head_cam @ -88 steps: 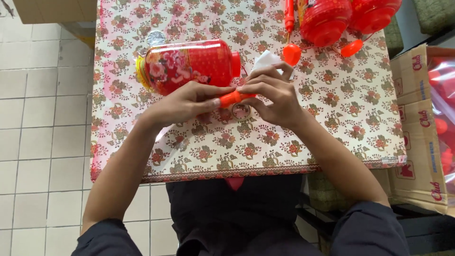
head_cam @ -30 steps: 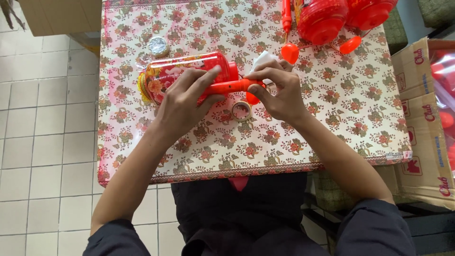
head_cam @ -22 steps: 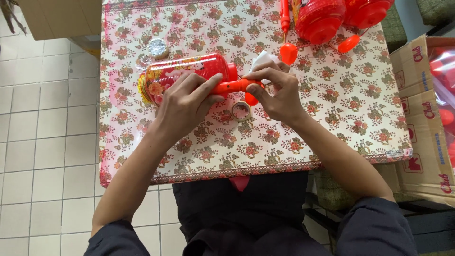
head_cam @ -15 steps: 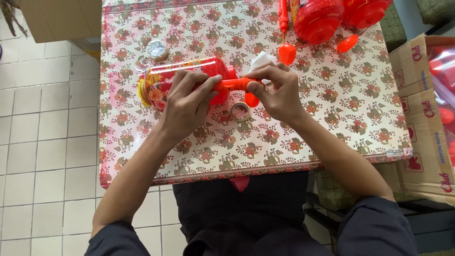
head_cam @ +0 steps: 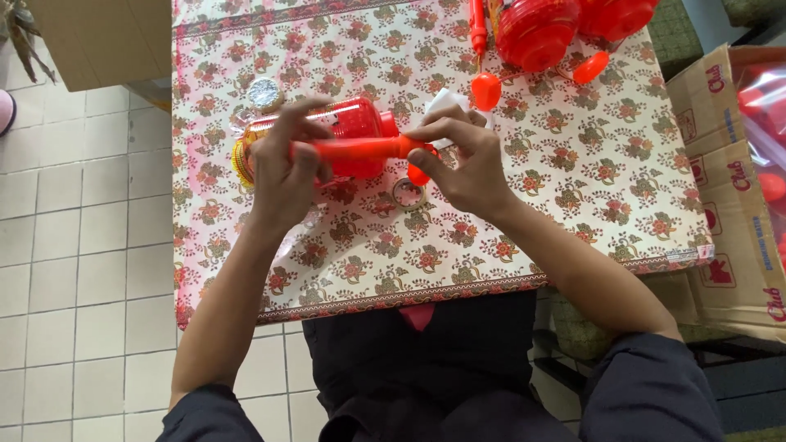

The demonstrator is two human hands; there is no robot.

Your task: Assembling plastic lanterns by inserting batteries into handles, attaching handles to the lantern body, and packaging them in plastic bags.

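Gripped an orange stick [head_cam: 360, 148] with left hand [head_cam: 286, 168] and right hand [head_cam: 460, 160], above a red lantern [head_cam: 327, 139], mid-counter [head_cam: 573, 188], far from edges.

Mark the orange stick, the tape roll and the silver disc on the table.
orange stick [head_cam: 360, 148], head view, middle of the shaft between the hands.
tape roll [head_cam: 408, 194], head view, on its ring edge.
silver disc [head_cam: 265, 94], head view, centre of its shiny top.
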